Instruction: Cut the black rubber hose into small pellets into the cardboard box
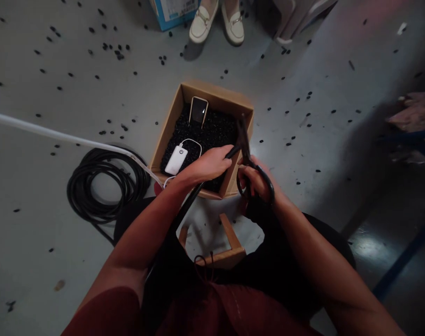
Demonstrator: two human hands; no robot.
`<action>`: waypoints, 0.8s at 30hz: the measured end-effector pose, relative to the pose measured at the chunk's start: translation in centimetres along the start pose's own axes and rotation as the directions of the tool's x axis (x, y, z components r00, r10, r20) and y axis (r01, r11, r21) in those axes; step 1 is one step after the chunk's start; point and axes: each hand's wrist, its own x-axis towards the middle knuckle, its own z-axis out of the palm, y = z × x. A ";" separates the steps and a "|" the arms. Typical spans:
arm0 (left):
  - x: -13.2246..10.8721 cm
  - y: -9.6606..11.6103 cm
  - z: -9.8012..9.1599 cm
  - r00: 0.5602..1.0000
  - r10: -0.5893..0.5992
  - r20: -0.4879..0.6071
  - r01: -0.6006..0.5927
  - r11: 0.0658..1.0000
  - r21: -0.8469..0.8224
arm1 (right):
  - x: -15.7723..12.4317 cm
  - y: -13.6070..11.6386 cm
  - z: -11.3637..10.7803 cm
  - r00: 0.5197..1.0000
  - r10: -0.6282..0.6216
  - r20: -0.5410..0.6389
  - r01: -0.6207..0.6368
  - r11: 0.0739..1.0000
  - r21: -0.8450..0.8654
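My left hand (212, 163) is closed around a black hose (193, 196) and holds its end over a cardboard box (170, 128). My right hand (256, 182) grips large black scissors (247, 156), fingers through the handles, blades pointing up at the hose end. The box is filled with small black cut pieces (219, 130). On them lie a white power bank (176, 160) with a white cable and a phone (198, 111) leaning against the far wall.
A coil of black hose (103, 186) lies on the grey floor at left, crossed by a white cable (58, 135). Black pieces are scattered over the floor. Another person's white shoes (217, 25) stand beyond the box. A wooden stool (223, 254) is between my knees.
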 end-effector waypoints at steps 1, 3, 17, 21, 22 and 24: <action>-0.1 0.1 0.1 0.999 0.019 0.027 -0.017 0.997 -0.077 | 0.0 -0.6 -0.1 1.000 -0.004 -0.015 0.005 0.999 0.049; -0.3 0.2 0.5 0.995 0.025 0.095 -0.005 0.979 -0.202 | 0.2 -1.5 -0.4 0.999 -0.005 -0.049 0.014 0.983 0.181; 0.5 -0.2 3.8 0.980 -0.035 0.198 0.102 0.936 -0.338 | 0.9 -1.6 -2.0 0.974 0.016 -0.227 0.014 0.991 0.131; 0.5 -0.1 3.8 0.988 -0.066 0.136 0.101 0.958 -0.269 | 0.9 -1.9 -2.5 0.957 -0.003 -0.289 0.041 0.991 0.128; 0.5 0.0 3.7 0.993 -0.073 0.095 0.092 0.972 -0.215 | 1.0 -1.8 -2.5 0.953 -0.010 -0.302 0.050 0.991 0.125; 0.5 0.0 3.4 0.998 -0.064 -0.005 0.064 0.997 -0.042 | 1.0 -1.7 -2.4 0.946 -0.023 -0.324 0.061 0.992 0.109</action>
